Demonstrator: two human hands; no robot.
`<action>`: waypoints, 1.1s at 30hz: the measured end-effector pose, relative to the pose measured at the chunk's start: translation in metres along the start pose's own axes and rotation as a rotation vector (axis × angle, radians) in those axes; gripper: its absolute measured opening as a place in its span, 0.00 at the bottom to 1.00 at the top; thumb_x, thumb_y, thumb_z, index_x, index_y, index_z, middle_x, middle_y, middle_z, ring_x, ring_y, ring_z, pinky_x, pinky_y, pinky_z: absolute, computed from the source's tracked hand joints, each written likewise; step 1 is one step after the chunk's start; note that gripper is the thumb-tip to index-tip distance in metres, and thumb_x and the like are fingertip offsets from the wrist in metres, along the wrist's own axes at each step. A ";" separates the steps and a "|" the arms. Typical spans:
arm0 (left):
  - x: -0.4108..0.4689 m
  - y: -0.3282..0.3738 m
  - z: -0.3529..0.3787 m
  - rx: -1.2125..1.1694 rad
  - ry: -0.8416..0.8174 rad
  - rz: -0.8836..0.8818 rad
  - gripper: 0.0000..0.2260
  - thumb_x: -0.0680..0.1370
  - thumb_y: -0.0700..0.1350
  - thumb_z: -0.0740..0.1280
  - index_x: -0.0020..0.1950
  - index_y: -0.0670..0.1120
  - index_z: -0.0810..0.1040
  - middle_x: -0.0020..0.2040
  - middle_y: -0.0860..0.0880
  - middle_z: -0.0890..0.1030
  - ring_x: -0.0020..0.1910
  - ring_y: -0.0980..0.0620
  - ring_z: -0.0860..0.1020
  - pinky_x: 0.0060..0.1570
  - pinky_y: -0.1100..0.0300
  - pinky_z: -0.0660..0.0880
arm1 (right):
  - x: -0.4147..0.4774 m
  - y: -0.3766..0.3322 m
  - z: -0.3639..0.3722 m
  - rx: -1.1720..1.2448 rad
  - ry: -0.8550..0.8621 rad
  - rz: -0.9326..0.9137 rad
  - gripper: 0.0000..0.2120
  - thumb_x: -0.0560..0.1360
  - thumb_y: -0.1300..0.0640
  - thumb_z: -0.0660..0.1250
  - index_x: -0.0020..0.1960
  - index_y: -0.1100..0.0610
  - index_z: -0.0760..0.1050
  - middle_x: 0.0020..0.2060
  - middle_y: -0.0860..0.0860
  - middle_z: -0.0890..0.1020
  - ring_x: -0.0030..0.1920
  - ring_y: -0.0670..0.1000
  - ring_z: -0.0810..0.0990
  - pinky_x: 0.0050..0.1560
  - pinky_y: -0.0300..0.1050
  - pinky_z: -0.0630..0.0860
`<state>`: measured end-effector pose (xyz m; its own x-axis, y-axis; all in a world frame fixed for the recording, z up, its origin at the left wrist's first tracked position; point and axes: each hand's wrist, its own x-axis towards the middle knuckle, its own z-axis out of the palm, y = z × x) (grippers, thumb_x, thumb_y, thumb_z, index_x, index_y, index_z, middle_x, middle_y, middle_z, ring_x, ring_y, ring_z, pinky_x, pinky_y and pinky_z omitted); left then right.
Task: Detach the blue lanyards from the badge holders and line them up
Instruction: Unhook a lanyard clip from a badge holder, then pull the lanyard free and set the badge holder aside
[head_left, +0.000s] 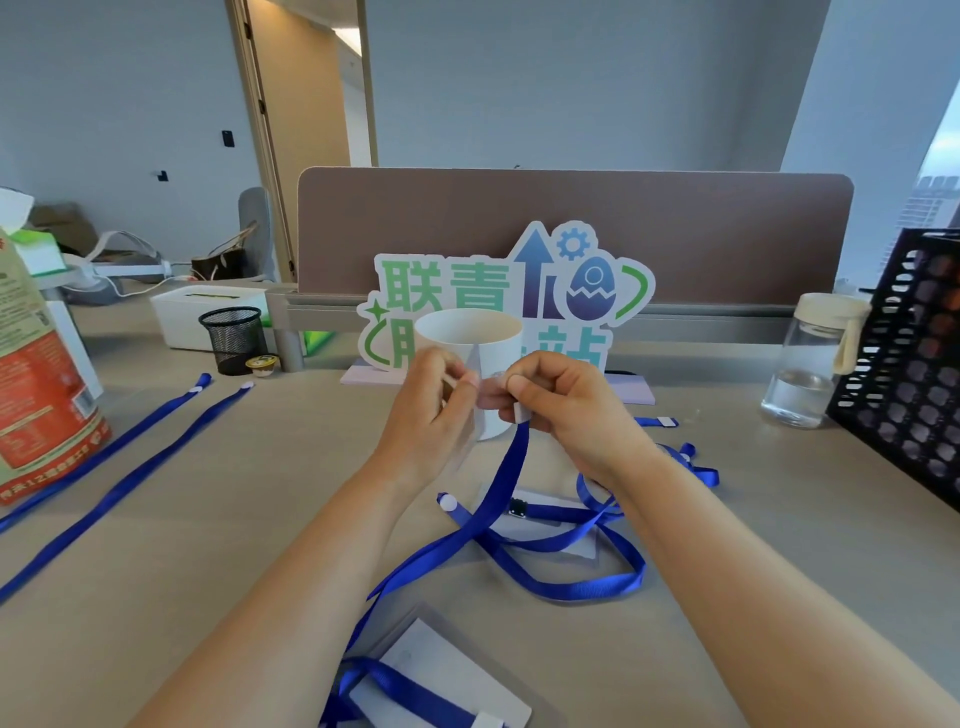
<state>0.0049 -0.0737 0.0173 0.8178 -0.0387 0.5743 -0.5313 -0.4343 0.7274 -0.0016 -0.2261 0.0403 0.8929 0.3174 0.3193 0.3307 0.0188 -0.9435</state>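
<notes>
Working a clasp apart mid-air above desk (223, 519), in front of white cup (470, 338). Left hand (428, 410) closed, pinching what looks like a clear badge holder (485, 397) edge, hard to tell, blurred. Right hand (561, 410) closed on white clip (521, 413) at end of blue lanyard (506, 483), strap hanging down to a loose tangle (597, 556) over another holder (545, 525) on the desk. Two detached lanyards (130, 467) already laid side by side far left, near orange bag (36, 395). Third holder (441, 680) with strap attached near bottom edge. Risks, judged: clip slipping from pinch if pulled at an angle; hanging strap snagging the tangle and dragging the holder beneath; an elbow swing knocking cup or water bottle (810, 364); thin plastic slot tearing under a hard yank.
</notes>
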 end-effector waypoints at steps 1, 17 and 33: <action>0.002 -0.003 -0.002 -0.005 -0.021 -0.021 0.11 0.74 0.53 0.56 0.53 0.51 0.68 0.53 0.53 0.72 0.47 0.62 0.72 0.45 0.73 0.67 | 0.000 -0.001 -0.001 0.040 -0.013 0.003 0.09 0.78 0.67 0.57 0.42 0.62 0.73 0.38 0.51 0.84 0.44 0.47 0.84 0.45 0.37 0.79; 0.004 -0.003 -0.011 -0.009 0.090 -0.289 0.23 0.82 0.52 0.51 0.32 0.46 0.73 0.35 0.53 0.75 0.40 0.55 0.72 0.41 0.64 0.66 | 0.003 -0.007 -0.018 -0.151 0.273 0.012 0.08 0.78 0.58 0.61 0.44 0.52 0.77 0.36 0.47 0.83 0.34 0.39 0.78 0.36 0.34 0.75; 0.022 0.004 -0.023 0.122 -0.538 -0.397 0.05 0.76 0.43 0.65 0.42 0.50 0.79 0.35 0.50 0.79 0.35 0.54 0.74 0.41 0.61 0.70 | 0.012 -0.002 -0.037 -0.055 0.526 0.036 0.08 0.79 0.59 0.57 0.47 0.57 0.74 0.26 0.47 0.72 0.21 0.41 0.65 0.25 0.33 0.64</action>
<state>0.0151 -0.0556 0.0414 0.9586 -0.2844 -0.0173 -0.1655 -0.6052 0.7787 0.0202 -0.2575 0.0492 0.9320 -0.2016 0.3013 0.2999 -0.0380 -0.9532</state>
